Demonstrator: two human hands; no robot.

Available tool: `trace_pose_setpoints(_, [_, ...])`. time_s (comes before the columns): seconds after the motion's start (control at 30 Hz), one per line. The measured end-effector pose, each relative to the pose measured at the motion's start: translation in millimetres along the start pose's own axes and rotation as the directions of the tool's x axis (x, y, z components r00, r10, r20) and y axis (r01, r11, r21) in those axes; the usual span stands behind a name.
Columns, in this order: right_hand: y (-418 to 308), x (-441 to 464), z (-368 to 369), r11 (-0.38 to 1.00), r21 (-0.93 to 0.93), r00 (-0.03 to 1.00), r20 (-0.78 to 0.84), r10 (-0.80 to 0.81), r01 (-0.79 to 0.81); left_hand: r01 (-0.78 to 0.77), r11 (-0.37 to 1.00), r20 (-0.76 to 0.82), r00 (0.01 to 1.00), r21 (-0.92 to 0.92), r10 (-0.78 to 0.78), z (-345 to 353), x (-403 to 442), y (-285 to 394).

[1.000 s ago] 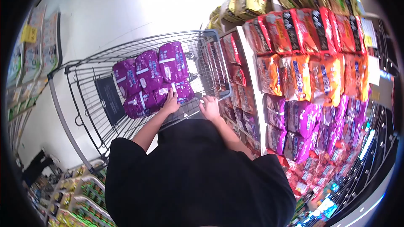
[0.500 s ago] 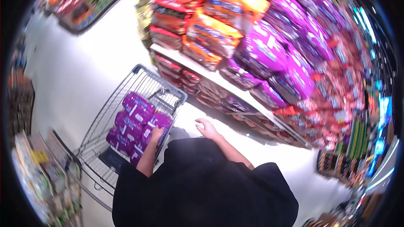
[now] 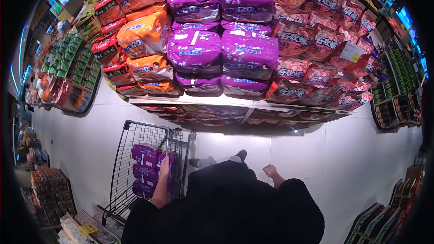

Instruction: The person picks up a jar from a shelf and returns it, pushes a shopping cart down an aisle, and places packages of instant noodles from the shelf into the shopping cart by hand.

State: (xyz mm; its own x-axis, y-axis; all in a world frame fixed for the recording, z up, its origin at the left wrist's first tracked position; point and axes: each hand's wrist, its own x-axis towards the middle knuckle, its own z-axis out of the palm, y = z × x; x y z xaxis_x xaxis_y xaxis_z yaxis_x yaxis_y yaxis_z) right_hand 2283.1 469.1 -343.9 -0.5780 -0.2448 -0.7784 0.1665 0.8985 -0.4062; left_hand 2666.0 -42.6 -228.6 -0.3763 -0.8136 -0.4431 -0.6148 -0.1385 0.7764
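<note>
My left hand (image 3: 164,167) is closed on the near side rail of a wire shopping cart (image 3: 118,162). Purple packs of instant noodles (image 3: 144,171) are stacked inside the cart, right beside that hand. My right hand (image 3: 270,170) hangs over the floor at my right, fingers curled in, with nothing visible in it. Ahead stands a shelf (image 3: 212,100) piled with purple noodle packs (image 3: 194,47), orange packs (image 3: 144,34) and red-pink packs (image 3: 323,40). Neither hand touches the shelf goods.
Green and orange goods fill a display (image 3: 68,77) at the far left. Another rack (image 3: 393,90) rises at the right. Shelving (image 3: 375,221) stands low at the right, and a stand with a yellow tag (image 3: 88,229) is behind the cart. Pale tiled floor (image 3: 298,153) surrounds my feet.
My view has turned and levelled toward the shelf. My left hand has gone from the purple packs to the cart's rail. My right hand has drawn back to my side, its fingers now curled.
</note>
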Motion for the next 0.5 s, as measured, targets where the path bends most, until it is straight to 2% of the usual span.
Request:
trace_pose_setpoints(0.07, [11, 16, 6, 0.987, -0.062, 0.988, -0.001, -0.152, 0.151, -0.039, 0.999, 0.006, 0.999, 0.015, 0.039, 3, -8, 3])
trace_pose_setpoints(0.13, [1, 29, 10, 0.983, -0.077, 0.986, 0.012, -0.169, 0.169, 0.005, 0.985, -0.035, 0.999, 0.172, 0.001, 6, -32, 28])
trace_pose_setpoints(0.2, [-21, 41, 14, 0.963, -0.058, 0.964, -0.015, -0.266, 0.264, -0.008, 0.988, -0.064, 0.998, 0.156, 0.018, 11, -32, 16])
trace_pose_setpoints(0.27, [-56, 46, 16, 0.911, -0.059, 0.903, -0.119, -0.413, 0.409, 0.045, 0.987, 0.101, 0.994, -0.152, -0.03, 13, -11, -15])
trace_pose_setpoints(0.3, [-80, 41, 11, 0.908, -0.003, 0.901, -0.118, -0.417, 0.419, 0.1, 0.959, 0.176, 0.983, -0.266, -0.054, 17, -16, -8])
trace_pose_setpoints(0.33, [-103, 36, 5, 0.903, 0.051, 0.901, -0.116, -0.419, 0.427, 0.093, 0.959, 0.176, 0.983, -0.266, -0.047, 20, -15, -13])
trace_pose_setpoints(0.4, [-131, 36, 3, 0.893, 0.106, 0.898, -0.117, -0.425, 0.437, 0.125, 0.992, 0.006, 0.992, -0.004, -0.125, 23, -14, -27])
trace_pose_setpoints(0.43, [-140, 36, 3, 0.885, 0.157, 0.898, -0.111, -0.426, 0.439, 0.082, 0.973, -0.021, 0.997, 0.217, -0.079, 24, -37, 7])
trace_pose_setpoints(0.5, [-157, 27, -1, 0.872, 0.153, 0.884, -0.132, -0.449, 0.466, 0.098, 0.965, -0.039, 0.995, 0.245, -0.091, 29, -59, 38])
